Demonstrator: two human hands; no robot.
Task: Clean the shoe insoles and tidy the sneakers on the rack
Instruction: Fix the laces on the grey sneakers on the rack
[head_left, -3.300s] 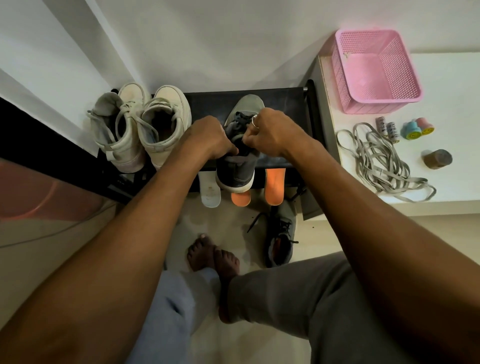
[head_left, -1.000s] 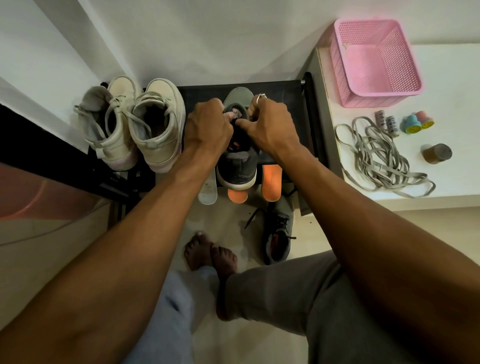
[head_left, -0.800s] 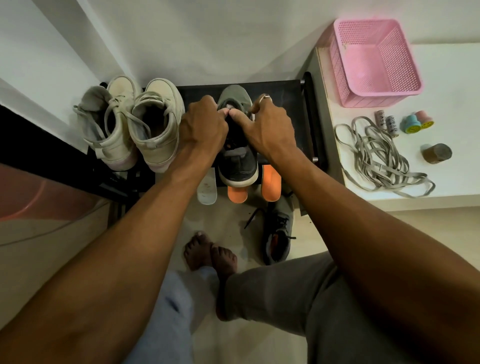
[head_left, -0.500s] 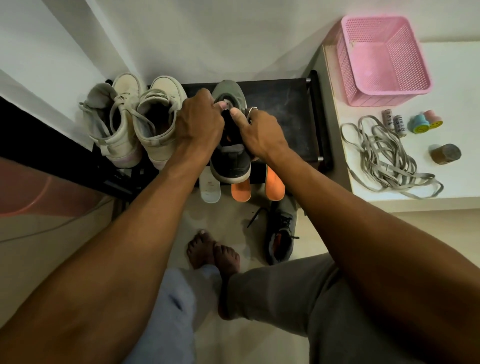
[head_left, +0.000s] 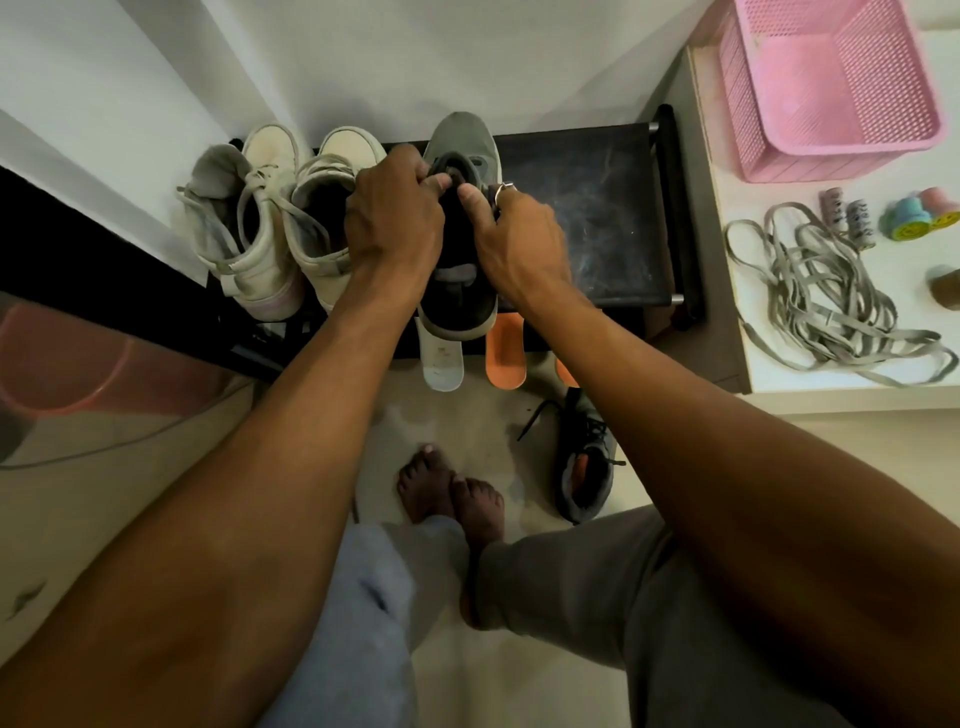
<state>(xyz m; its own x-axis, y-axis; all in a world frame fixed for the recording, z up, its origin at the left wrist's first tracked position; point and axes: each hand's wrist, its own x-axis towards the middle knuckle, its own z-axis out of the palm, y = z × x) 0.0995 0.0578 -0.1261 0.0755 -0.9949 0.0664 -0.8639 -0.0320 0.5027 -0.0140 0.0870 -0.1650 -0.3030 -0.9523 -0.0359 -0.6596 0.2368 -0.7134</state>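
Shoes fill the left half of the black rack (head_left: 597, 208): two white high-tops (head_left: 254, 260) with loose laces, and just right of them the grey sneaker (head_left: 457, 132), toe toward the wall and heel hanging over the front edge. The left hand (head_left: 395, 218) curls round that sneaker's left side, thumb tip at the mouth of the opening; the right hand (head_left: 519, 244), a ring on one finger, clamps the right side, its thumb likewise pressed in at the opening; the dark thing under the thumbs may be the tongue or an insole, the view being too dim to say. Below the rack's front edge a white insole (head_left: 441, 364) and an orange insole (head_left: 505, 361) stick out side by side; another orange one is mostly hidden behind the right forearm. A second grey sneaker (head_left: 582, 467) lies on the floor near the person's bare feet (head_left: 452, 499). On the white counter (head_left: 769, 382) to the right sit a pink basket (head_left: 831, 78) and a heap of grey laces (head_left: 826, 296).
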